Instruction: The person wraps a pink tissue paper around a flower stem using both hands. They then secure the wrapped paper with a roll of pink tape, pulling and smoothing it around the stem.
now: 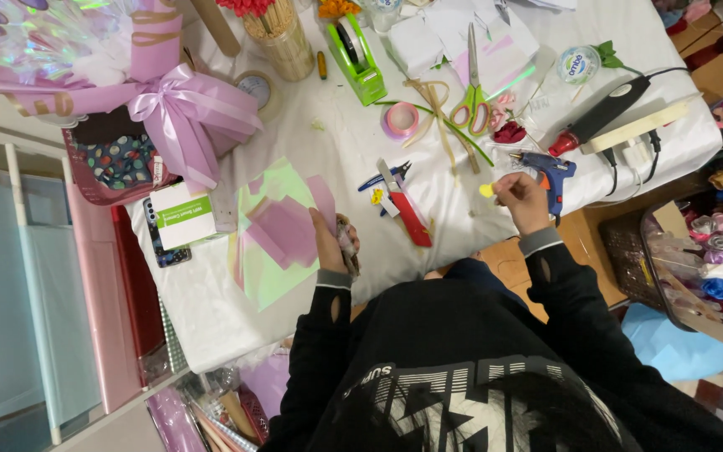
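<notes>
**Tech A:** Head view, status of both hands. The left hand (330,244) is curled around a small crumpled bundle (348,243), pale and mottled, and rests at the near edge of the table (311,151), beside pink paper sheets (282,228). The right hand (519,199) pinches a small yellow piece (486,191) between thumb and fingertips, held just above the table edge.

**Tech B:** Adjacent items?

**Tech A:** A blue glue gun (551,171) stands just beside the right hand. A red-handled cutter (405,211) lies between the two hands. Green-handled scissors (473,92) lie farther back, near a roll of pink ribbon (401,120).

**Tech B:** Failure risks?

**Tech A:** In my judgement, three. The yellow piece is small and near the edge; a loosened pinch could drop it to the floor. The glue gun nozzle is close to the right hand; contact could burn if it is heated, which cannot be confirmed. The cutter's blade state is unclear; reaching across it may nick a hand.
</notes>
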